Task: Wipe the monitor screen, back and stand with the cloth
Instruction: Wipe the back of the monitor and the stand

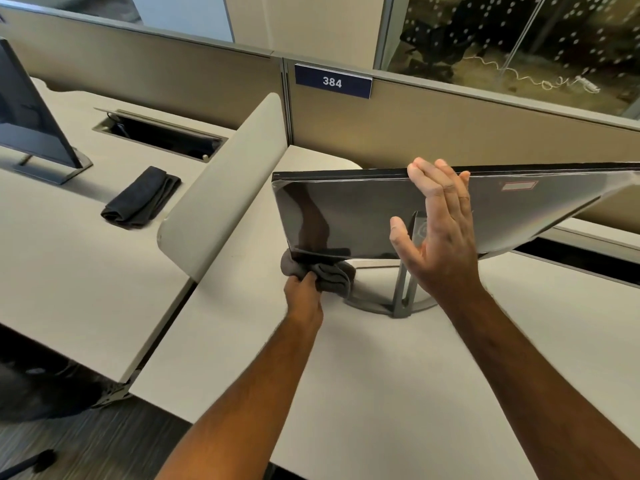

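Monitor (346,216): stood on the near desk (346,375), right of centre, with the dark glossy screen tilted so that it faces down and toward the viewer; the top edge is turned up to the camera.
Stand (398,299): a grey upright on a curved base, seen beneath the screen, resting on the desk surface.
Cloth (325,275): a grey bunched cloth, pressed against the lower left corner of the screen, just above the desk.
Left hand (304,292): closed around the cloth, which is gripped in curled fingers at the screen's bottom edge.
Right hand (440,233): held open, fingers straight and laid over the top edge of the monitor, palm against the screen side, thumb spread to the left.
Divider (221,188): a pale rounded panel set between the near desk and the neighbouring desk on the left.
Neighbouring desk (69,254): a folded dark cloth (142,199) is laid on it, well apart from the monitor; a second monitor (31,112) is seen at the far left, and an open cable tray (159,136) behind.
Partition (450,133): a beige wall behind the desks, marked by a blue sign (333,81) reading 384.
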A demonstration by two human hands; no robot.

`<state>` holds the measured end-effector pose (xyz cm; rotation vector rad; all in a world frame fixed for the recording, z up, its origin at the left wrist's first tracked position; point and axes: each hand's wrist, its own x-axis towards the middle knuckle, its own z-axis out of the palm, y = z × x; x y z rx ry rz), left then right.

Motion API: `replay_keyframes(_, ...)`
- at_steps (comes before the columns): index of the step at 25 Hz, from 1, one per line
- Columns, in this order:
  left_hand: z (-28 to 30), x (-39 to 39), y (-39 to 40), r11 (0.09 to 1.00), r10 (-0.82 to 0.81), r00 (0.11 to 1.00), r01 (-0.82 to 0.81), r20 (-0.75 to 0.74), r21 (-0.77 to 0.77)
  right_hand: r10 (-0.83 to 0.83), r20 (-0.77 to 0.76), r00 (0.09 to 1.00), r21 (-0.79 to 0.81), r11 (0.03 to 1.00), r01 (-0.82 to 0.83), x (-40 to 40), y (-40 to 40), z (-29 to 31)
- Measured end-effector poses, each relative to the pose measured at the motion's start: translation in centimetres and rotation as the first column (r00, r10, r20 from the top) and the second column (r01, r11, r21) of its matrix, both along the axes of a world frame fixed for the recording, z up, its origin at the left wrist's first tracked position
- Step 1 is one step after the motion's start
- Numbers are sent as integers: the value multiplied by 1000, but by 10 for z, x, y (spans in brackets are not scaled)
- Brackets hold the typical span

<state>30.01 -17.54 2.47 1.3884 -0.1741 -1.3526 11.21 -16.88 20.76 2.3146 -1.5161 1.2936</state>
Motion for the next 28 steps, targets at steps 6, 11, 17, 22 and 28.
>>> replay_keyframes(6, 0, -48, -1, 990, -140, 966, 131, -216, -53, 0, 9, 1000, 16, 1000, 0, -2, 0, 1)
replay_keyframes(11, 8, -78, -10, 955, -293, 928, 294, -232, -30, -2, 9, 1000, 33, 999, 2, -4, 1, 0)
replay_keyframes(17, 29, -87, -21, 756, -606, 775, 631, -177, 176, -12, -19, 1000, 51, 999, 13, -5, 1, 1)
replay_keyframes(22, 39, -49, -10, 462, -876, 405, 861, 261, 213, -11, -5, 1000, 75, 997, 12, -4, 4, 5)
replay_keyframes(28, 84, -12, 48, 542, -795, 427, 819, 431, 189, 15, -88, 996, 125, 992, -4, -12, 14, 12)
